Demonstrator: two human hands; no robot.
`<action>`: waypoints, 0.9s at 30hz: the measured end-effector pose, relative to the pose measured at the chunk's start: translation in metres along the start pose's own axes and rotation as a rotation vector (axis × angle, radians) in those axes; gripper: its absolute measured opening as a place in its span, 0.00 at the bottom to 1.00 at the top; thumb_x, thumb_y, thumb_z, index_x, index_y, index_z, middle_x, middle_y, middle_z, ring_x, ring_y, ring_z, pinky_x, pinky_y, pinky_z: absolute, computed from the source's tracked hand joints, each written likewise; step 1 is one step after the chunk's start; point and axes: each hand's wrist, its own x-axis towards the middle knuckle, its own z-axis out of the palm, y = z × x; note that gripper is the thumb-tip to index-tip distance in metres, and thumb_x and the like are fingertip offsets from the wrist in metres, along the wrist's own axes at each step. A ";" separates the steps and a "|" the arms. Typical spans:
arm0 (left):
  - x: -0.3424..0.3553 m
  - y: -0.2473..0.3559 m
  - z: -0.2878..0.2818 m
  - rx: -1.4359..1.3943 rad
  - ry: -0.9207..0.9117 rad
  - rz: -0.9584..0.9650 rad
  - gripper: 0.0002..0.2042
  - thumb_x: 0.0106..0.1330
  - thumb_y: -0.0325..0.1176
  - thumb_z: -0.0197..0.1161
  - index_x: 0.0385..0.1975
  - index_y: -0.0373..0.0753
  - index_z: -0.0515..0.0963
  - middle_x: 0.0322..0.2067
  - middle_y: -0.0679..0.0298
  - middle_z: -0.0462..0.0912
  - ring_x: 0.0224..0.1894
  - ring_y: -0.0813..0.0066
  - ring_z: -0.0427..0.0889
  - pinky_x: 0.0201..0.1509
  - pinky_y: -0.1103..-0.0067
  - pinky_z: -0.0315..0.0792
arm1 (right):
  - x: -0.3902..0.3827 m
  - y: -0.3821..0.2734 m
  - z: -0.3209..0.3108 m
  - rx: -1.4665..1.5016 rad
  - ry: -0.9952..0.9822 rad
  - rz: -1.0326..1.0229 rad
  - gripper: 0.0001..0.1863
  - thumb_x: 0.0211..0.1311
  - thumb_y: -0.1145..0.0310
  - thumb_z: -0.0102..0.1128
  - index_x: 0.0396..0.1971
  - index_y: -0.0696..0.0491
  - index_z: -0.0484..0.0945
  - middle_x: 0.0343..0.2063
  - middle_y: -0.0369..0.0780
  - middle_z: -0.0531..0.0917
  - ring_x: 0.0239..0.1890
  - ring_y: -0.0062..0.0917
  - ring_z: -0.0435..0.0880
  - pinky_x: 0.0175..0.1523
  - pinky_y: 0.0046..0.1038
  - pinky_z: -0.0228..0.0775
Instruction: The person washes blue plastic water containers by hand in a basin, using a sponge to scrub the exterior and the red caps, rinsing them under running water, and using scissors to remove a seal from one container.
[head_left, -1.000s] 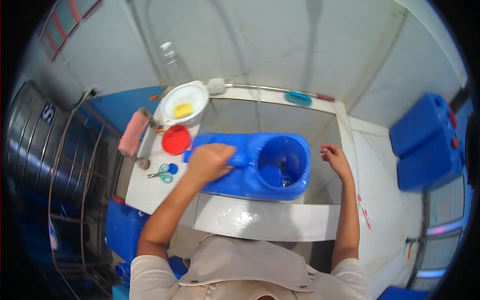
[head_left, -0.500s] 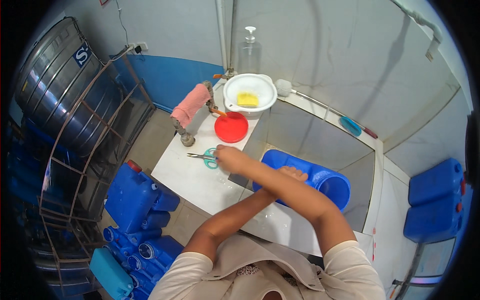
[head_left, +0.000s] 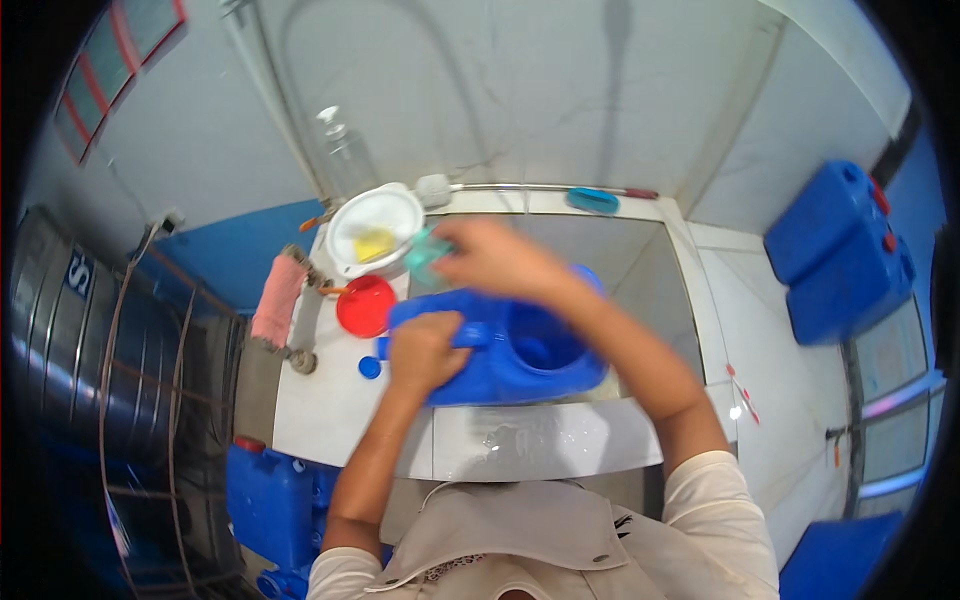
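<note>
My left hand point(head_left: 425, 350) is closed round the handle of a blue jerrycan point(head_left: 480, 375) with a large round opening at its right end, resting over the sink point(head_left: 650, 270). Above the jerrycan, my right hand point(head_left: 490, 255) holds teal-handled scissors point(head_left: 425, 250), blurred by motion. Just left of the jerrycan lie a red dish point(head_left: 362, 308) and a small blue cap point(head_left: 369, 367). Behind them stands a white basin point(head_left: 345, 218) with a yellow sponge point(head_left: 372, 245).
A pink cloth point(head_left: 280, 295) wraps a pipe at left, near a steel tank point(head_left: 90, 360). A long-handled brush point(head_left: 540, 188), teal brush point(head_left: 592, 200) and pump bottle point(head_left: 345, 160) line the back. Blue jerrycans stand at right point(head_left: 840, 240) and lower left point(head_left: 270, 500).
My right hand has picked up the scissors from the counter and moved up and right over the jerrycan. My left hand stays on the handle. The view has turned back toward the sink.
</note>
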 end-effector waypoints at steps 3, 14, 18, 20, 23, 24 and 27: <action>0.009 -0.017 -0.044 0.055 0.147 0.009 0.10 0.40 0.31 0.63 0.24 0.37 0.74 0.23 0.54 0.77 0.28 0.56 0.78 0.30 0.69 0.70 | -0.077 0.041 -0.125 0.357 0.164 0.306 0.17 0.53 0.62 0.58 0.40 0.55 0.76 0.28 0.33 0.78 0.25 0.13 0.70 0.30 0.16 0.63; 0.019 -0.112 -0.118 -0.181 0.323 -0.157 0.07 0.47 0.29 0.61 0.21 0.32 0.71 0.16 0.64 0.71 0.21 0.80 0.69 0.24 0.79 0.64 | -0.239 0.148 -0.128 -0.364 -0.074 0.425 0.21 0.44 0.63 0.62 0.38 0.60 0.75 0.32 0.45 0.75 0.33 0.35 0.77 0.39 0.31 0.70; 0.008 -0.140 -0.119 -0.192 0.333 -0.183 0.07 0.48 0.29 0.60 0.21 0.32 0.71 0.16 0.65 0.71 0.21 0.81 0.69 0.24 0.79 0.64 | -0.225 0.147 -0.127 -0.334 -0.125 0.384 0.21 0.44 0.64 0.62 0.39 0.60 0.75 0.32 0.45 0.75 0.34 0.35 0.77 0.39 0.32 0.70; 0.008 -0.147 -0.118 -0.202 0.340 -0.190 0.07 0.48 0.29 0.60 0.21 0.32 0.70 0.16 0.65 0.71 0.21 0.81 0.69 0.24 0.79 0.64 | -0.215 0.149 -0.129 -0.308 -0.140 0.363 0.22 0.43 0.65 0.62 0.40 0.60 0.75 0.32 0.45 0.76 0.34 0.36 0.77 0.39 0.32 0.70; 0.007 -0.153 -0.117 -0.219 0.340 -0.196 0.07 0.48 0.29 0.60 0.21 0.32 0.70 0.16 0.65 0.71 0.21 0.81 0.69 0.24 0.79 0.64 | -0.198 0.151 -0.130 -0.362 -0.235 0.342 0.22 0.43 0.64 0.63 0.40 0.60 0.76 0.32 0.46 0.77 0.34 0.37 0.78 0.39 0.33 0.70; 0.007 -0.155 -0.116 -0.223 0.341 -0.197 0.07 0.48 0.29 0.60 0.21 0.32 0.70 0.16 0.65 0.71 0.21 0.81 0.69 0.24 0.79 0.64 | -0.193 0.151 -0.132 -0.382 -0.268 0.347 0.23 0.43 0.64 0.63 0.41 0.60 0.76 0.32 0.46 0.78 0.35 0.37 0.78 0.39 0.33 0.70; 0.002 -0.160 -0.115 -0.225 0.339 -0.207 0.07 0.49 0.29 0.60 0.21 0.32 0.70 0.16 0.66 0.71 0.21 0.81 0.68 0.24 0.79 0.64 | -0.173 0.140 -0.140 -0.449 -0.380 0.379 0.23 0.42 0.63 0.64 0.41 0.59 0.77 0.33 0.47 0.79 0.36 0.38 0.79 0.40 0.34 0.71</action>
